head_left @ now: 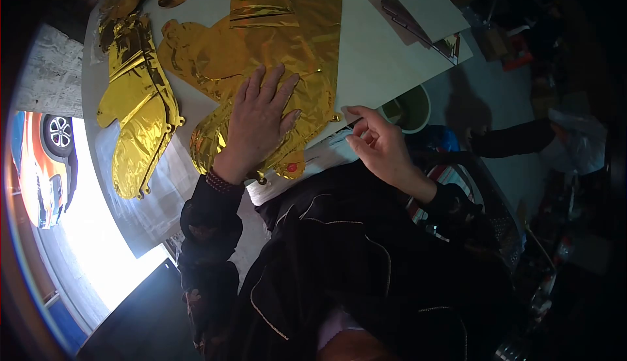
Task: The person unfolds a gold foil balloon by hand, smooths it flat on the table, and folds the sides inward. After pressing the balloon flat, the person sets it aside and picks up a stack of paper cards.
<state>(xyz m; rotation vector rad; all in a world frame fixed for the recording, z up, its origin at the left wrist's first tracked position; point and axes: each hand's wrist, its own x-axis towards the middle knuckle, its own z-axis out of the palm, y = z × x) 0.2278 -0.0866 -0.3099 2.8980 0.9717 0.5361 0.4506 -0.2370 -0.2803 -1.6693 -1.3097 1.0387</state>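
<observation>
My left hand [260, 116] lies flat, fingers stretched, on a shiny gold foil balloon [215, 61] that is uninflated and spread on the table. A small red round mark [291, 168] shows on the foil near the table's front edge. To the right, my right hand [379, 142] hovers by the balloon's edge and small tabs. Its thumb and index finger are apart, with the other fingers curled; I make out nothing held between them. White strands or thin film [264, 191] hang at the table edge below the foil.
More flat gold foil balloons [140, 106] lie on the left and at the back of the pale table [372, 54]. Cardboard sheets [424, 8] rest at the back right. A green bin [415, 109] stands beyond the table edge. Another person's dark sleeve [513, 140] shows at right.
</observation>
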